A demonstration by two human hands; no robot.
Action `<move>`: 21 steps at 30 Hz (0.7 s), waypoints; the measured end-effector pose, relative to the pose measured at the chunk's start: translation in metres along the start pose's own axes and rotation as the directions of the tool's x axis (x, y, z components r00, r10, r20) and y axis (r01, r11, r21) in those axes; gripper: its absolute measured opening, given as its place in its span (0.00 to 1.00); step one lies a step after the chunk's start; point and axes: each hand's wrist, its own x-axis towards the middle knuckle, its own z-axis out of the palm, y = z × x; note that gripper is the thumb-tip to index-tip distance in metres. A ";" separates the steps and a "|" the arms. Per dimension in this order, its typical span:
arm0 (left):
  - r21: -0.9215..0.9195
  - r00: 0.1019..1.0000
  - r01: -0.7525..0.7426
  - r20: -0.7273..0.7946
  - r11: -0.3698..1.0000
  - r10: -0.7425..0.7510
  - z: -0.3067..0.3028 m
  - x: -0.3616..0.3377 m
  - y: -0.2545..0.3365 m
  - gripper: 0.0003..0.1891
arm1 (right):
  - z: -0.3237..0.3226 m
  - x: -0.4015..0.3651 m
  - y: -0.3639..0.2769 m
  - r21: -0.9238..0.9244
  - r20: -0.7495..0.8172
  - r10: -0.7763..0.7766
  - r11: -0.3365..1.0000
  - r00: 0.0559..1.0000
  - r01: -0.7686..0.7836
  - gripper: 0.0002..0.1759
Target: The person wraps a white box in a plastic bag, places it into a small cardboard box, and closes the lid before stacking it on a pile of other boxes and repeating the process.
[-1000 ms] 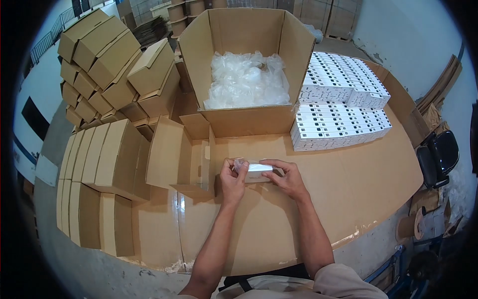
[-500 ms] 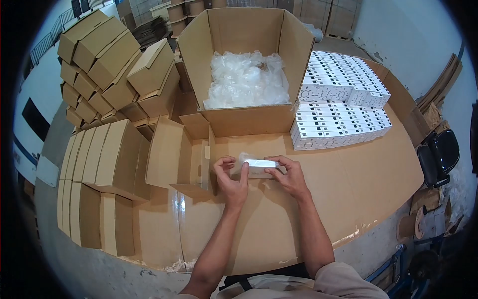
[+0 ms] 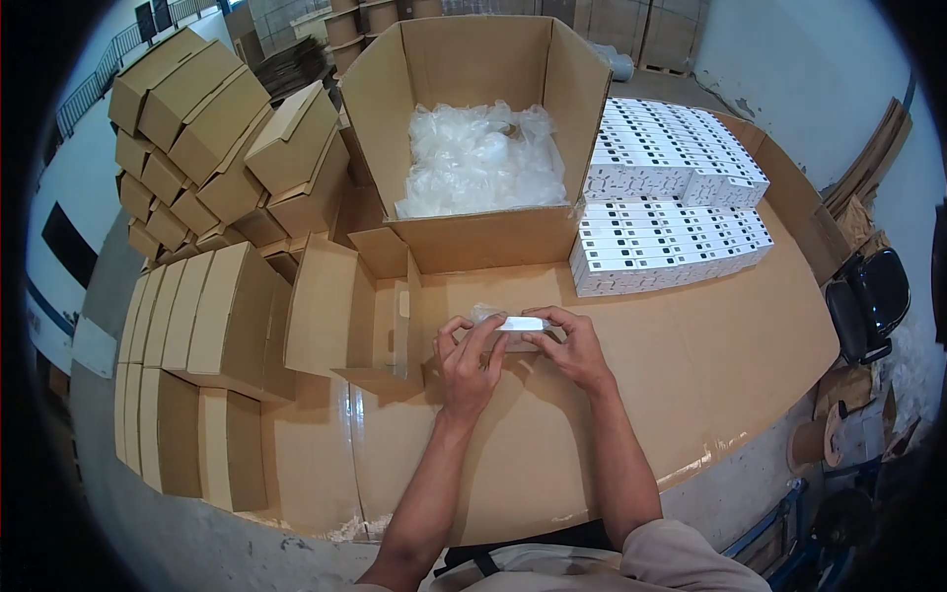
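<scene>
Between my two hands is a small white box with a clear plastic bag around it, close over the cardboard tabletop. My right hand grips its right end between thumb and fingers. At the left end, my left hand closes thumb and fingertips on the bagged box, and crumpled film sticks out behind them. Just left of my hands stands an open cardboard box, its inside facing me, with nothing visible in it.
A large open carton full of clear plastic bags stands behind my hands. White boxes with dark squares are stacked at the right. Brown cartons pile up at the left, with more nearer me. A black chair is beyond the table's right edge.
My left hand has moved right, and its fingers have closed in over the left end of the white box. The right hand stays on its end. The view has shifted slightly.
</scene>
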 end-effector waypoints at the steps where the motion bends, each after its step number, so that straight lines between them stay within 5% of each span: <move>1: -0.002 1.000 0.016 0.007 1.000 -0.016 -0.002 0.001 0.001 0.19 | 0.000 -0.001 -0.003 0.015 0.007 0.012 1.000 1.000 -0.013 0.15; 10: -0.130 0.982 0.165 0.112 0.978 -0.151 -0.009 0.006 -0.007 0.18 | -0.005 0.000 -0.002 -0.011 0.043 0.014 1.000 0.999 -0.013 0.14; 21: -0.473 0.870 0.487 0.334 0.734 -0.363 0.002 -0.003 -0.030 0.20 | -0.004 0.000 -0.013 -0.021 -0.011 -0.096 0.995 0.995 0.096 0.16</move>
